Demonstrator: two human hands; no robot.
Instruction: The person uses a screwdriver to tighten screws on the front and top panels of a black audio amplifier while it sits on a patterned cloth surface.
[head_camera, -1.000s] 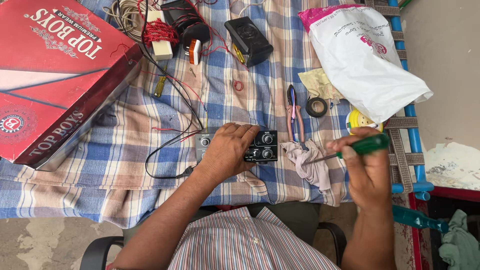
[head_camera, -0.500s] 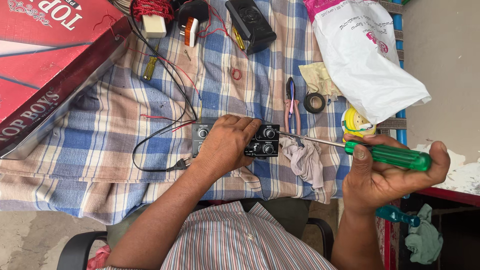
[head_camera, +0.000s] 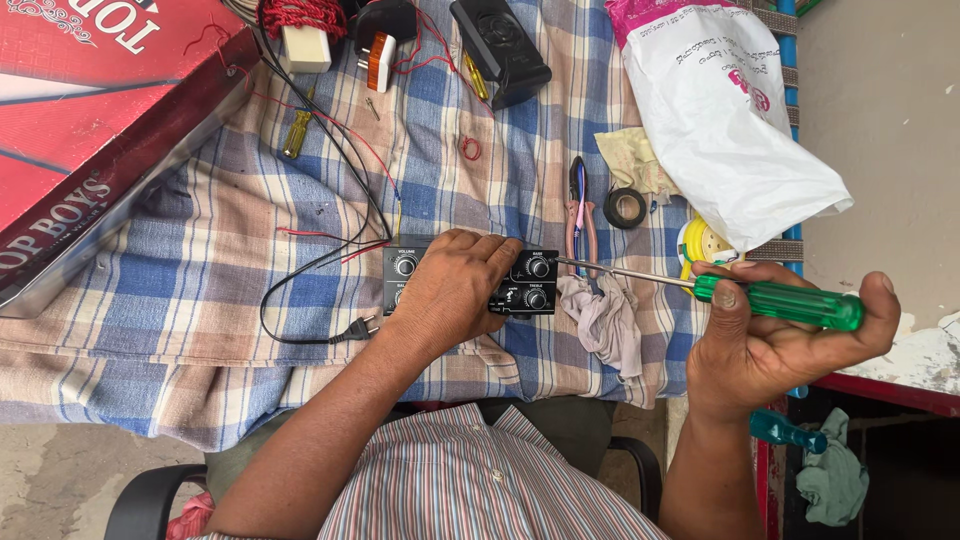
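On the blue, white and tan checked cloth (head_camera: 230, 250) covering the table, the left hand (head_camera: 455, 290) lies flat over the small black control panel with round knobs (head_camera: 525, 280) near the table's near edge, fingers pressed together on top to pin it. The right hand (head_camera: 770, 335) curls closed around the green-handled screwdriver (head_camera: 775, 303), whose thin steel shaft points at the panel's right end. This looks like screw work on that end, calling for a level, steady tip; room is tight by the crumpled grey rag (head_camera: 605, 320) and pink-handled pliers (head_camera: 580, 215).

Red flat box (head_camera: 90, 130) upper left; white plastic bag (head_camera: 720, 120) upper right
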